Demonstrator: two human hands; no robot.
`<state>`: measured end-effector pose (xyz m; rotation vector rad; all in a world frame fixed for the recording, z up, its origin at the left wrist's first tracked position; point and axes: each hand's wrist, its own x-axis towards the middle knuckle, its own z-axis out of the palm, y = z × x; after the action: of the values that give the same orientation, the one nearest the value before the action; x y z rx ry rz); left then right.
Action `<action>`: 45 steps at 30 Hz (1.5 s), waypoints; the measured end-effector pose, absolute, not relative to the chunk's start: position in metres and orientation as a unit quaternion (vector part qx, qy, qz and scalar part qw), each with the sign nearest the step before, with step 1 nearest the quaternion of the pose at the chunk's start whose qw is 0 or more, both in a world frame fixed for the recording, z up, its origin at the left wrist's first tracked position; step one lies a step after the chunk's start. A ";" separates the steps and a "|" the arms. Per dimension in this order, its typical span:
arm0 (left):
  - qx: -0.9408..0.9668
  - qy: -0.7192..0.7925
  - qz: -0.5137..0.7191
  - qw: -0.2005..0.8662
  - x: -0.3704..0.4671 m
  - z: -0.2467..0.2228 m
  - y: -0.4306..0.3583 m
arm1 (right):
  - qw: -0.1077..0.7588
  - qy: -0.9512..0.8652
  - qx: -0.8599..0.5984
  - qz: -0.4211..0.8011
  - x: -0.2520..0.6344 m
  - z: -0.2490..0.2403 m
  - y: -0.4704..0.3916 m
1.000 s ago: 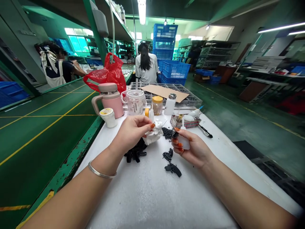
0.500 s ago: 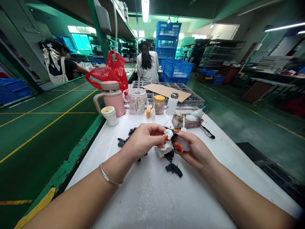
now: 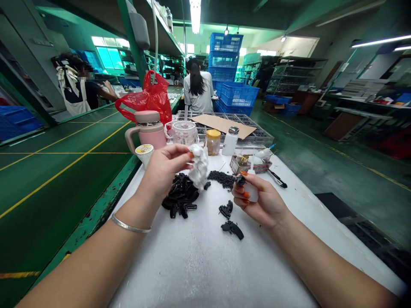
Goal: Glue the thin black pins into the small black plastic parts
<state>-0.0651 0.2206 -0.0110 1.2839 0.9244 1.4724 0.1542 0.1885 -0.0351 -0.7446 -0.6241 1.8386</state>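
Note:
My left hand pinches a crumpled white tissue, raised over the table's left side. Below it lies a heap of black plastic parts. My right hand is closed on a small black plastic part, held between thumb and fingertips. A translucent squeeze bottle with a thin nozzle shows between these fingers and the palm, seemingly held there too. Two separate black parts, one smaller and one larger, lie on the white tabletop between my hands. Behind them spreads a pile of tiny black pieces.
Along the back stand a pink thermos mug, a white tub, a clear plastic jug, a yellow-lidded jar and a white bottle. A black cutter lies right. Two people work beyond.
My left hand has moved left and up with the tissue, away from my right hand. The black part stays in my right hand, and the heap at left is now uncovered.

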 end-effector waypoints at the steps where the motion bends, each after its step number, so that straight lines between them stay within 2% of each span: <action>1: 0.512 0.381 0.634 0.437 -0.071 -0.011 0.225 | 0.504 -0.260 -0.304 0.765 0.154 -0.035 0.188; 4: 0.505 0.406 0.673 0.356 -0.091 -0.014 0.237 | 0.497 -0.267 -0.295 0.771 0.155 -0.034 0.187; 12: 0.638 0.515 0.510 0.260 -0.094 -0.019 0.239 | 0.506 -0.308 -0.310 0.744 0.155 -0.036 0.187; 17: 0.685 0.383 0.365 0.501 -0.052 -0.008 0.205 | 0.533 -0.385 -0.325 0.680 0.154 -0.036 0.186; 19: 0.671 0.349 0.342 0.557 -0.039 -0.008 0.193 | 0.539 -0.420 -0.326 0.654 0.154 -0.036 0.185; 26: 0.641 0.374 0.392 0.544 -0.026 -0.012 0.181 | 0.531 -0.510 -0.336 0.587 0.155 -0.034 0.183; 33: 0.656 0.422 0.439 0.446 -0.022 -0.010 0.178 | 0.528 -0.522 -0.330 0.582 0.155 -0.035 0.185; 39: 0.638 0.416 0.466 0.450 -0.022 -0.014 0.181 | 0.522 -0.526 -0.351 0.572 0.154 -0.037 0.186; 45: 0.696 0.442 0.475 0.307 -0.025 -0.016 0.180 | 0.509 -0.545 -0.382 0.546 0.157 -0.035 0.188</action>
<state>-0.0245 0.1804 -0.0163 1.8417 1.1700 1.2577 0.1569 0.1881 -0.0345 -0.9211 -1.3128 1.3144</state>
